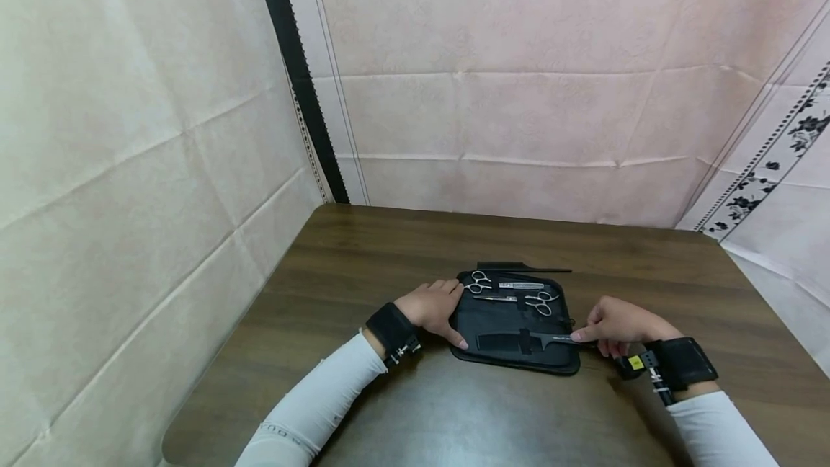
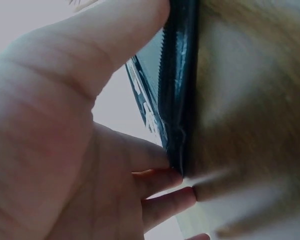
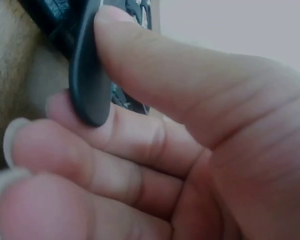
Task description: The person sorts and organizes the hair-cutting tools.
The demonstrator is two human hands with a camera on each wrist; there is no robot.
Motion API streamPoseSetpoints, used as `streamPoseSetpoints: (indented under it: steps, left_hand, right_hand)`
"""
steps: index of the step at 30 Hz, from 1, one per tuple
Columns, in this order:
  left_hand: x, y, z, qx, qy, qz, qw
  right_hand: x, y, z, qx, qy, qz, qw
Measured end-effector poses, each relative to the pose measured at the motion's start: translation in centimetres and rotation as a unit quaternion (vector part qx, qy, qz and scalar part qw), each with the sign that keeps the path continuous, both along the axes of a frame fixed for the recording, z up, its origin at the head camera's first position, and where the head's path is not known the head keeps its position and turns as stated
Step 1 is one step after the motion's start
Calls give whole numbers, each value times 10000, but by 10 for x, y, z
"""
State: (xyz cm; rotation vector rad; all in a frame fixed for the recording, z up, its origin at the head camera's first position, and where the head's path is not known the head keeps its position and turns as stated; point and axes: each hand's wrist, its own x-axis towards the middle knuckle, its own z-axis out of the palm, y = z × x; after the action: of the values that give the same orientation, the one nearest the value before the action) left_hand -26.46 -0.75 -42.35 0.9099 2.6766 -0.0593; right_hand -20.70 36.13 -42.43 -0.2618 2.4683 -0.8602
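Hair comb (image 1: 506, 342), likely light and stiff, suits your right hand (image 1: 625, 324) pinching its handle (image 3: 90, 85); scissor case (image 1: 496, 320) lies against your left hand (image 1: 436, 310), fingers relaxed

Brown wood-grain table (image 1: 506, 413), pale creased cloth (image 1: 519, 117) behind, black strip (image 1: 305, 85) leftward, floral border (image 1: 770, 166) rightward.

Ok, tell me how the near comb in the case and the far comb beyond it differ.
The near comb has a broad, rounded handle; the far comb ends in a thin, straight tail. The right hand pinches the near comb's handle, while the far comb lies untouched. Both are dark, with handles pointing right.
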Motion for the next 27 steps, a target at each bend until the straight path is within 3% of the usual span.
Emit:
streamPoseSetpoints:
  steps: [7, 27]
  left_hand:
    - [-1, -3, -2, -74, -207, -136, 9997]
    - [1, -1, -3, -163, -111, -65, 9998]
  right_hand:
    - [0, 0, -3, 113, 71, -56, 9999]
    - [0, -9, -5, -13, 279, -44, 9996]
